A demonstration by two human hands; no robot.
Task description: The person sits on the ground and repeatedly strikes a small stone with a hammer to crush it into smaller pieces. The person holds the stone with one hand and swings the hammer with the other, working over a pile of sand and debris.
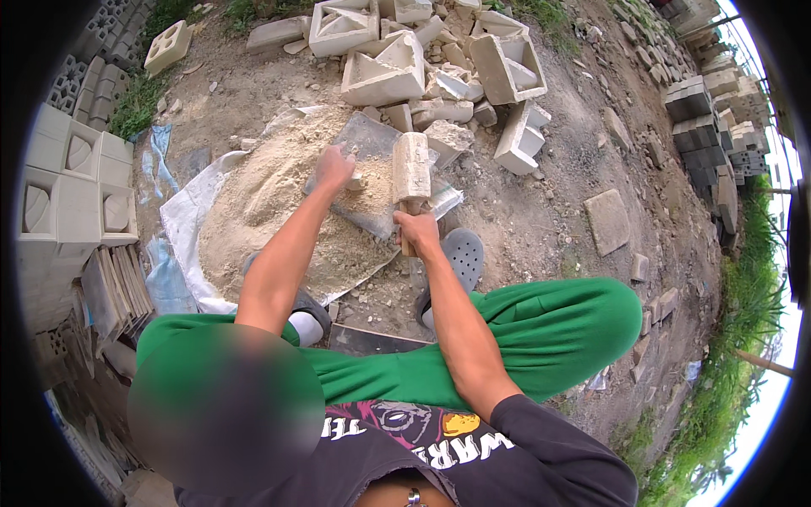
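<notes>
My right hand [416, 230] is wrapped round the handle of a dusty wooden mallet [411, 165], its thick blocky head pointing away from me. To its left, my left hand [335, 166] is closed, fingers dusty, at a small pale chunk [356, 182] that it appears to grip. Both hands are over a grey flat slab [363, 135] strewn with sandy crumbs. Beside and partly beneath my left arm lies a heap of crushed beige powder [253, 194] on a white sack sheet [187, 207].
Broken pale concrete blocks [384, 68] pile up beyond the slab. Stacked blocks [76, 177] line the left side, near blue plastic scraps [167, 279]. A flat stone [606, 221] lies on the dirt to the right. My clog [463, 258] stands by my right hand.
</notes>
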